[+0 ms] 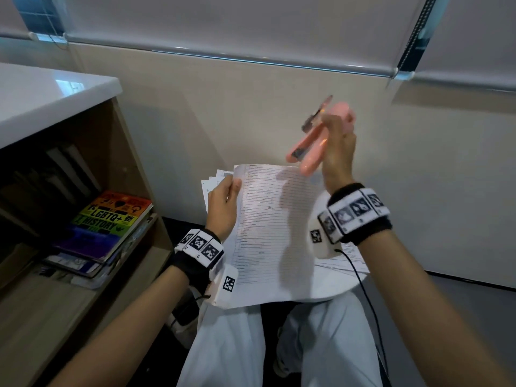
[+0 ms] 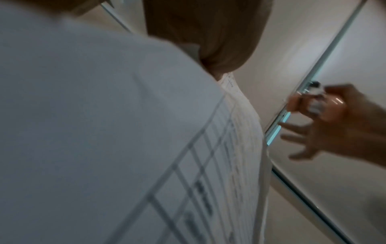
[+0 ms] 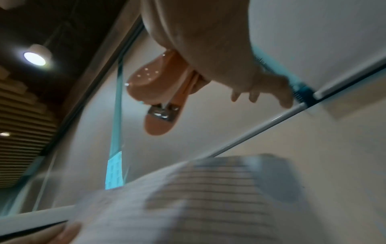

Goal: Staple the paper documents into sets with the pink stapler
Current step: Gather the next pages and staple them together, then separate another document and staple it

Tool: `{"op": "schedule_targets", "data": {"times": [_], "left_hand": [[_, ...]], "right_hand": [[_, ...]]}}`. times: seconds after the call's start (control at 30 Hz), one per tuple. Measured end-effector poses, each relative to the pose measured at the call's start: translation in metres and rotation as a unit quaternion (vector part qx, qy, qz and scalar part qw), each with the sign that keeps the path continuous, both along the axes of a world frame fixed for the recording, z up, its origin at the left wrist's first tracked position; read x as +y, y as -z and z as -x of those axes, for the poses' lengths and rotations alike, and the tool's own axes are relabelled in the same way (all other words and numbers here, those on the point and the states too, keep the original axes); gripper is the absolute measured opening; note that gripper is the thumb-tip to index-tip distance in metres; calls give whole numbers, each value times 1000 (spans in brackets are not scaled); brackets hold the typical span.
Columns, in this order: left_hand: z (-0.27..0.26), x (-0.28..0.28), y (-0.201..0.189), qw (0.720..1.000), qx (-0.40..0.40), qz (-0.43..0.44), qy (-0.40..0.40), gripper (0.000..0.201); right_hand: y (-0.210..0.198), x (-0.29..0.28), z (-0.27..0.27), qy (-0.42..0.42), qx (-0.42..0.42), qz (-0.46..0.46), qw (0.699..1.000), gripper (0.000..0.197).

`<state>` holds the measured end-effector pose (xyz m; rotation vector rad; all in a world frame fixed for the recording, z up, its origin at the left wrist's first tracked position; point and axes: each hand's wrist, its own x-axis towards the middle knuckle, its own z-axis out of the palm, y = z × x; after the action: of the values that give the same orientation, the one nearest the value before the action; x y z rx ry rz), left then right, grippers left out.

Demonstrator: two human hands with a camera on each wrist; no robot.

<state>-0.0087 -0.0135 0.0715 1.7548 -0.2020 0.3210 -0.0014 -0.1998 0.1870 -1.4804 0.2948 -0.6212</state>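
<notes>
Right hand point(image 1: 336, 152) grips pink stapler point(image 1: 310, 143) above papers point(image 1: 268, 219).

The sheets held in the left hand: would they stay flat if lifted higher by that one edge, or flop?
Probably flop. The sheets are thin printed paper, gripped by the left hand at one side only, and they already curve down over the lap. They look light. Edges fan out behind the top sheet, so loose pages may slide apart.
</notes>
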Motion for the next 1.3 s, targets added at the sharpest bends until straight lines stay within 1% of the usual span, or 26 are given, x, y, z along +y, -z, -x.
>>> {"op": "schedule_targets", "data": {"times": [0.03, 0.07, 0.13, 0.2, 0.27, 0.33, 0.37, 0.43, 0.5, 0.53, 0.6, 0.63, 0.7, 0.77, 0.83, 0.9, 1.0, 1.03, 1.07, 1.1, 1.13, 1.17, 1.2, 1.23, 1.27, 1.3], "left_hand": [[-3, 2, 1, 1000, 3, 8, 2, 41], [-5, 4, 1, 1000, 10, 19, 8, 39], [-8, 4, -1, 998, 20, 50, 28, 37], [-10, 0, -4, 996, 25, 73, 50, 33], [-12, -7, -7, 993, 31, 86, 69, 30], [-15, -13, -7, 991, 38, 99, 86, 28], [-18, -14, -5, 990, 42, 100, 86, 26], [-25, -14, 2, 992, 57, 92, 61, 19], [-32, -9, 12, 991, 102, 77, 34, 4], [-35, -5, 19, 989, 127, 73, 18, 12], [-45, 7, 43, 985, 166, 27, -32, 27], [-50, 14, 55, 980, 185, -33, -63, 33], [-56, 22, 78, 950, 228, -175, -119, 50], [-56, 22, 90, 916, 281, -248, -144, 62], [-56, 17, 97, 895, 314, -282, -145, 67], [-58, 11, 103, 881, 326, -309, -147, 73], [-64, 6, 110, 869, 334, -325, -165, 81], [-66, 6, 112, 866, 339, -327, -169, 83], [-67, 6, 113, 862, 346, -328, -172, 85], [-67, 6, 114, 859, 351, -330, -174, 86], [-67, 6, 114, 857, 352, -331, -178, 86], [-67, 6, 114, 857, 348, -332, -184, 86], [-67, 6, 114, 858, 339, -335, -190, 85], [-67, 5, 114, 859, 327, -343, -196, 84], [-66, 3, 114, 858, 319, -350, -197, 82], [-66, 2, 114, 859, 317, -352, -196, 81]], "right_hand": [[6, -15, 7, -35, -16, -11, 999, 78], [14, -29, 16, -83, -31, -25, 996, 79], [38, -50, 37, -174, -22, -45, 983, 58], [70, -62, 52, -233, 41, -55, 970, 46], [100, -69, 60, -273, 101, -65, 955, 45], [116, -70, 63, -292, 151, -79, 941, 40], [121, -72, 63, -290, 172, -78, 938, 38], [127, -77, 62, -250, 219, -51, 942, 34], [129, -91, 56, -172, 258, 11, 951, 27], [129, -100, 52, -133, 275, 37, 952, 23], [130, -120, 43, -81, 293, 38, 952, 18], [129, -129, 40, -69, 297, 25, 952, 15], [131, -144, 29, -51, 320, 17, 946, 17], [144, -159, 11, -43, 360, 28, 932, 25], [157, -166, -6, -36, 389, 43, 920, 35], [172, -170, -23, -25, 407, 75, 910, 42], [190, -171, -41, -26, 416, 133, 899, 39], [196, -172, -44, -32, 428, 142, 892, 42], [201, -171, -46, -36, 450, 163, 877, 49], [202, -168, -44, -37, 476, 209, 854, 55], [200, -163, -41, -37, 490, 276, 826, 56], [197, -156, -38, -23, 476, 331, 815, 55], [190, -146, -30, -8, 444, 364, 819, 50], [185, -137, -23, 7, 401, 381, 833, 42], [179, -127, -15, 5, 363, 383, 850, 32], [179, -122, -9, -21, 342, 356, 869, 23]]}}
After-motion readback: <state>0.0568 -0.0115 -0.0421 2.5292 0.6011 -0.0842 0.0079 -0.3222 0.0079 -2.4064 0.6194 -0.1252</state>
